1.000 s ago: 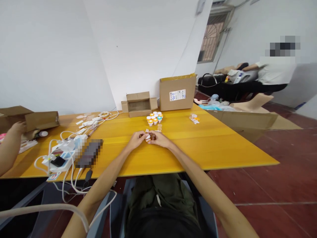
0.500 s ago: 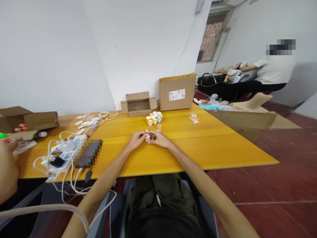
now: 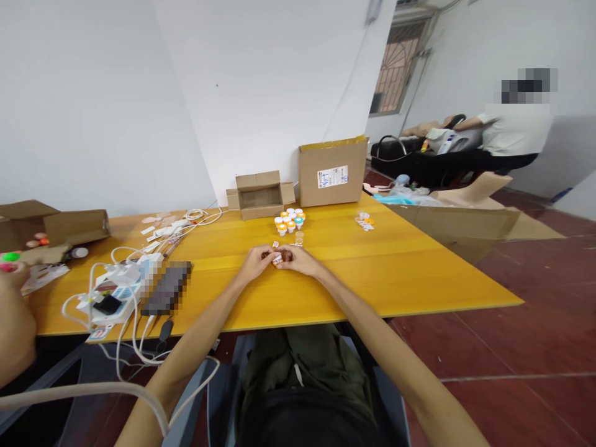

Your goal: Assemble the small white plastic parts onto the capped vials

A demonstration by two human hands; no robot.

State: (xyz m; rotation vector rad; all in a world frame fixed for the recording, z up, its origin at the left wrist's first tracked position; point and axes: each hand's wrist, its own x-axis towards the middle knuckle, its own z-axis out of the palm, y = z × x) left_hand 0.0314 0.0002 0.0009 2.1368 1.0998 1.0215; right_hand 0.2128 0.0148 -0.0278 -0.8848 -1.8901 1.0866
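Observation:
My left hand [image 3: 256, 263] and my right hand [image 3: 298, 259] meet over the middle of the table, fingers closed around one small white piece [image 3: 278, 259]. Its exact kind is mostly hidden by my fingertips. Just beyond them lie a small white part with dark marks [image 3: 276, 244] and a clear round piece [image 3: 299, 237]. Farther back stands a cluster of small bottle-like pieces [image 3: 291, 221] with white, orange and teal tops.
Loose clear, orange and white pieces [image 3: 364, 221] lie to the right. At the back are an open carton [image 3: 261, 197] and a larger box [image 3: 333, 174]. Left sit a power strip [image 3: 125, 292], cables and a phone [image 3: 167, 288]. A co-worker's hand [image 3: 13, 279] is at far left.
My hands stay in nearly the same place, still closed on the small white piece. At far left, the co-worker's hand has shifted slightly. The seated person's arm at right has moved a little.

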